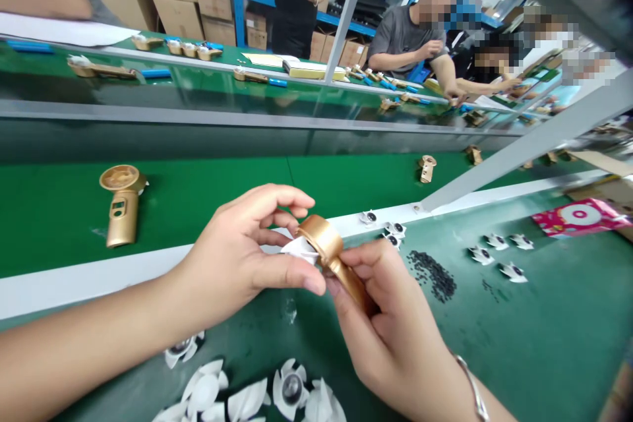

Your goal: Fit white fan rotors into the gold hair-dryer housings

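Wrapped round the handle of a gold handheld fan body (320, 237) is my right hand (390, 316), a bracelet on its wrist. My left hand (262, 244) curls its fingers and thumb about a white fan blade (301, 249) at the open side of the round head. The blade is partly inside the ring, partly hidden by my left fingers; how far it sits in cannot be seen. Below my hands lies a pile of loose white fan blades (247, 399). On the green belt to the left rests another gold fan body (122, 208).
Small black parts (432, 275) are heaped on the green table at right, near several white fan blades (499, 254). A pink box (581, 216) stands beyond. A slanting metal post (524, 138) rises at right. Co-workers sit behind the far bench.
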The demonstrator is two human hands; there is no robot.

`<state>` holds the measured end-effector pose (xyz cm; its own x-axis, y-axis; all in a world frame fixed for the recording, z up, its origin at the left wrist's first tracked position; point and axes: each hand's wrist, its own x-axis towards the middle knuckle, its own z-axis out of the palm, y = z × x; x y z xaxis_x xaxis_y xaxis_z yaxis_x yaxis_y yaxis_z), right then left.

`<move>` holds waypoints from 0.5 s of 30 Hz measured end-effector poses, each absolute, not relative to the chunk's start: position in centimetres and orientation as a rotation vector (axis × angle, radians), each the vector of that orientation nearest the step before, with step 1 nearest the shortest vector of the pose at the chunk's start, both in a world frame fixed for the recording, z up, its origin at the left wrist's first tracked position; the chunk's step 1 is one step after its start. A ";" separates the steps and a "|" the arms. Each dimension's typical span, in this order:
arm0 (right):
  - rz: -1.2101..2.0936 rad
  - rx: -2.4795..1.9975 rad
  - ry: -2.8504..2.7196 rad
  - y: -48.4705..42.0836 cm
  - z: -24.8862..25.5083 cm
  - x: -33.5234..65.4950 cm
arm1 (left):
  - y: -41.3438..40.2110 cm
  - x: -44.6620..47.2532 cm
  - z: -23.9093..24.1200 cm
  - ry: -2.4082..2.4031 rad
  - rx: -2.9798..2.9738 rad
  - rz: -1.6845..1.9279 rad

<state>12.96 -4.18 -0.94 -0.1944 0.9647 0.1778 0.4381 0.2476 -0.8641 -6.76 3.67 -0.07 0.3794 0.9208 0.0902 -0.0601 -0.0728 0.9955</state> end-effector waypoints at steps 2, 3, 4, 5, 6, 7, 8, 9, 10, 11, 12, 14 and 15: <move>1.046 -1.261 -1.710 -4.1 -0.7 13.0 | 3.9 -6.9 0.2 0.778 1.400 0.875; 1.108 -1.246 -1.690 -4.1 -0.6 12.9 | 4.0 -7.0 0.3 0.753 1.398 0.821; 1.157 -1.231 -1.672 -4.1 -0.6 12.9 | 4.0 -7.0 0.5 0.744 1.395 0.785; 1.200 -1.219 -1.652 -4.1 -0.6 12.8 | 4.0 -7.0 0.6 0.751 1.397 0.774; 1.239 -1.210 -1.630 -4.2 -0.6 12.8 | 4.0 -7.0 0.7 0.767 1.407 0.771; 1.275 -1.202 -1.606 -4.2 -0.6 12.7 | 4.1 -6.9 0.8 0.783 1.421 0.770; 1.307 -1.196 -1.581 -4.2 -0.7 12.7 | 4.1 -6.9 0.8 0.795 1.432 0.764; 1.338 -1.190 -1.554 -4.2 -0.7 12.7 | 4.1 -6.8 0.8 0.807 1.442 0.754; 1.375 -1.182 -1.520 -4.2 -0.8 12.6 | 4.1 -6.8 0.8 0.818 1.457 0.742; 1.419 -1.165 -1.483 -4.1 -0.8 12.6 | 4.2 -6.8 0.7 0.828 1.477 0.732; 1.469 -1.142 -1.446 -4.0 -0.7 12.6 | 4.2 -6.8 0.6 0.838 1.500 0.721; 1.577 -1.078 -1.389 -3.8 -0.7 12.6 | 4.2 -6.9 0.4 0.834 1.534 0.705; 1.616 -1.048 -1.377 -3.7 -0.6 12.6 | 4.2 -6.9 0.3 0.822 1.533 0.696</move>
